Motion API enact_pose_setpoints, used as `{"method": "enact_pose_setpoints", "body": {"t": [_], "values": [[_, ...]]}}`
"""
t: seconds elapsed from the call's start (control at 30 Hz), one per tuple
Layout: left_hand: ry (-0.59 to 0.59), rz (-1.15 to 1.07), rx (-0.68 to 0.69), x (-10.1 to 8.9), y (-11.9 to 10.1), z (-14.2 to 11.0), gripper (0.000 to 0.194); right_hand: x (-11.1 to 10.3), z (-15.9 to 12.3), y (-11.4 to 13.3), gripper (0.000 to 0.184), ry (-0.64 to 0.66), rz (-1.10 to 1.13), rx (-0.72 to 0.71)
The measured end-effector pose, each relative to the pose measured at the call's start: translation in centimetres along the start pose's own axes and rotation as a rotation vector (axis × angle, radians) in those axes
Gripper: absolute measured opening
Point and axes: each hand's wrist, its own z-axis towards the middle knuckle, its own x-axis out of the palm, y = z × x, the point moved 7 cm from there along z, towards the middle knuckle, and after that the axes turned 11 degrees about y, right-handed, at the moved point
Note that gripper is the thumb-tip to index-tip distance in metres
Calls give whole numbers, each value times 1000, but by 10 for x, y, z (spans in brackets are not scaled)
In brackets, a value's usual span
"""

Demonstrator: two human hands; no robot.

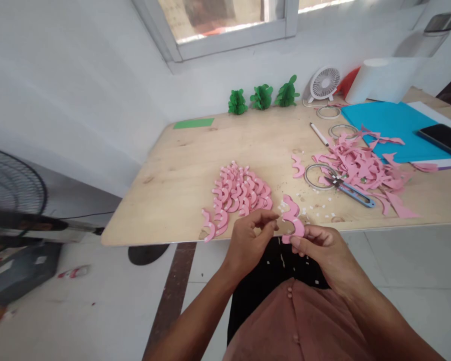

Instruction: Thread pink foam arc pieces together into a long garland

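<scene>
Between the thumb and fingers of my right hand [325,245] is a pink scalloped paper cutout [296,225], held upright at the table's front edge. Small white marks show along it. My left hand [250,238] is just left of this piece, its thumb and fingertips pinched together; whatever they hold is too small to make out. Beyond my left hand lies a heap of similar pink curved paper pieces [240,188]. One more scalloped piece [297,166] lies apart, further back on the table.
Pink scraps [364,160], a blue-handled cutter [357,194], tape rolls [317,176] and a white pen [319,134] lie to the right. Blue sheets [383,118] and a phone [443,140] are beyond. Green paper shapes [262,97] and a small fan [324,82] stand by the wall.
</scene>
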Motion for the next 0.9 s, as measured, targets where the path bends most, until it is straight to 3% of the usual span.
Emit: {"method": "enact_pose_setpoints", "body": {"t": [0.27, 0.43, 0.63, 0.73, 0.9], "values": [[-55, 191, 36, 12, -5, 29, 11, -6, -2, 3, 15, -43, 73, -19], [-75, 184, 21, 9, 1, 26, 22, -9, 0, 0, 19, -55, 88, -19], [-118, 197, 93, 6, 0, 21, 16, -10, 1, 0, 18, -66, 123, -41], [-99, 178, 59, 8, 2, 22, 12, -10, 0, 2, 19, -85, 153, -40], [-90, 191, 65, 8, -4, 18, 21, -8, 1, 5, 19, -77, 239, -49]]}}
